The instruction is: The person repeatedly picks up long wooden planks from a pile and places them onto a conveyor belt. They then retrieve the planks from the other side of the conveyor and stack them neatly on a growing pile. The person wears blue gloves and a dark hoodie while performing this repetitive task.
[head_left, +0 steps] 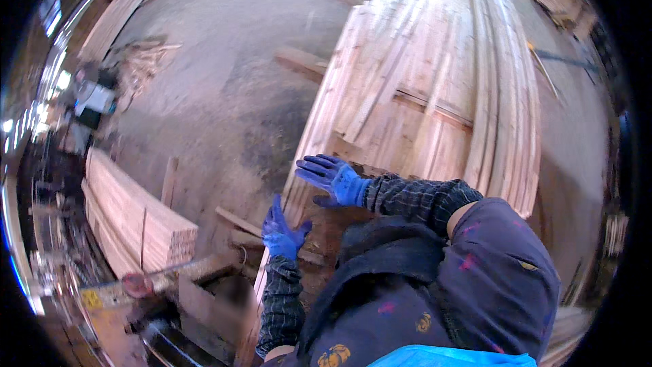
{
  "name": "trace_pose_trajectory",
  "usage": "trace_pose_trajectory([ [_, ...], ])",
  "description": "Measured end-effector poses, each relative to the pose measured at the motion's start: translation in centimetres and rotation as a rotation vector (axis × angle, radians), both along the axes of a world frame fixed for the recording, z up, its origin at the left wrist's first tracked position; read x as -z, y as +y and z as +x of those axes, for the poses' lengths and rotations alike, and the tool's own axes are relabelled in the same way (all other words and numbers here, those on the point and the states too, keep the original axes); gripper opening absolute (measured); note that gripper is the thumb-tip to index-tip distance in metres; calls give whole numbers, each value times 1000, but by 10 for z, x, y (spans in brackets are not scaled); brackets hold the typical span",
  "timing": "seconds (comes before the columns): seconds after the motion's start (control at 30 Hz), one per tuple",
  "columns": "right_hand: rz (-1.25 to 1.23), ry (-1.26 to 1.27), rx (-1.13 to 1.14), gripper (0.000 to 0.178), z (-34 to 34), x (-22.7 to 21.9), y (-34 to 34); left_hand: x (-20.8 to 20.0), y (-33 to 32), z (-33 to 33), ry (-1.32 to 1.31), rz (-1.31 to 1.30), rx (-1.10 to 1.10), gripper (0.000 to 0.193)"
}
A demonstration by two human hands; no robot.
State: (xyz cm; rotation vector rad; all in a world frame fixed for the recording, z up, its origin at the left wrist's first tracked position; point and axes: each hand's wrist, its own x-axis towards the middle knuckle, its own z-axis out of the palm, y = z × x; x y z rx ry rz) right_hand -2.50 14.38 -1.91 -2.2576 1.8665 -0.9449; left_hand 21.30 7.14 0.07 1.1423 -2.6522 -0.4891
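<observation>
Now the long board [324, 112] runs from one o'clock down to seven. The right hand [336, 181] points across it toward ten o'clock; the left hand [284, 232], about as near, points toward twelve. Thumbs stand apart from fingers, gripping nothing; touching, I can't tell.

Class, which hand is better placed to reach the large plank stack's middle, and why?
Probably the right hand: it lies nearer the middle of the plank stack; the left hand is farther left.
</observation>
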Motion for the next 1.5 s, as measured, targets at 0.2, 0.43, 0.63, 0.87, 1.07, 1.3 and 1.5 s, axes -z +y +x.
trace_pose_trajectory([
  [0.2, 115, -478, 696, 86, -74, 77, 107, -1, -11, -61, 38, 29, 23, 98],
  [0.43, 528, -1082, 1639, 85, -146, 206, 301, 9, -15, -156, 26, -86, 134, 96],
  [0.63, -26, -2175, 1906, 65, -132, 301, 413, 8, -3, -252, 87, -202, 130, 84],
  [0.87, -579, -2572, 1703, 49, -154, 371, 446, 58, 78, -365, 257, -111, 418, 79],
  [1.07, -564, -2336, 1869, 67, -173, 386, 457, 280, 140, -304, -322, 521, 379, 89],
  [1.3, -1253, -2587, 1554, 43, -179, 367, 434, 433, 150, -260, -478, 1143, 87, 59],
  [1.5, -1409, -2528, 1632, 28, -161, 376, 420, 417, 164, -318, -389, 651, 82, 58],
])
